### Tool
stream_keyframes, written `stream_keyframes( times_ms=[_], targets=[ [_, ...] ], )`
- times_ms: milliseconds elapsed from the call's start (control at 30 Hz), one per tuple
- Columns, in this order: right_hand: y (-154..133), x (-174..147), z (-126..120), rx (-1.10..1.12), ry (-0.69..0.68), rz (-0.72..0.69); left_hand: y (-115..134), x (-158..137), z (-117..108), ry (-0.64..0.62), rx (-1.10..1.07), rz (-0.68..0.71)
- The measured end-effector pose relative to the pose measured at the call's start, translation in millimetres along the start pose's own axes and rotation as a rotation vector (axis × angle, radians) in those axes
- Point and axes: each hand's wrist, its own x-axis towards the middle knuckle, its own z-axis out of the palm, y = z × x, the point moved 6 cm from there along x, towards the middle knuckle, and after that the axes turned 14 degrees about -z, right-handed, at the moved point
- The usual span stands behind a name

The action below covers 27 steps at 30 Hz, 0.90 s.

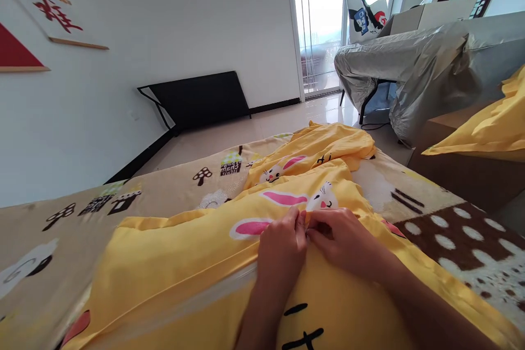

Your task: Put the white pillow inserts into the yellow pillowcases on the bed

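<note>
A plump yellow pillowcase (164,246) with a printed white rabbit and pink ears lies in front of me, and an opening with a pale strip inside runs across it. My left hand (284,240) pinches the cloth at the edge of this opening, just below the rabbit's ears. Close against it, my right hand (342,238) is closed with thumb and forefinger on the same edge. Whatever small part sits between the fingertips is hidden. Just beyond, a loose, crumpled yellow cloth (340,139) with a similar rabbit print touches the pillowcase.
Underneath is a beige patterned blanket (172,186). A black folded frame (200,101) leans on the white wall. To the right stand a table under a grey cover (381,60), bearing a cardboard box (435,13), and a brown box (443,175) with yellow cloth (488,126) on top.
</note>
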Motion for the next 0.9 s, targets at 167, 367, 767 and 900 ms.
stream_keyframes(
  times_ms=[167,367,767,900],
  targets=[
    [14,0,-7,-0.008,0.042,0.099,0,0,-1,-0.013,-0.03,0.022],
    [32,-1,-25,-0.003,0.025,0.177,1,-2,-3,-0.032,-0.08,-0.001],
    [48,0,-45,-0.045,0.037,0.193,1,-2,-1,-0.05,-0.026,0.016],
    [53,2,-45,-0.055,0.034,0.151,2,-2,-1,-0.045,0.003,0.031]
  ],
)
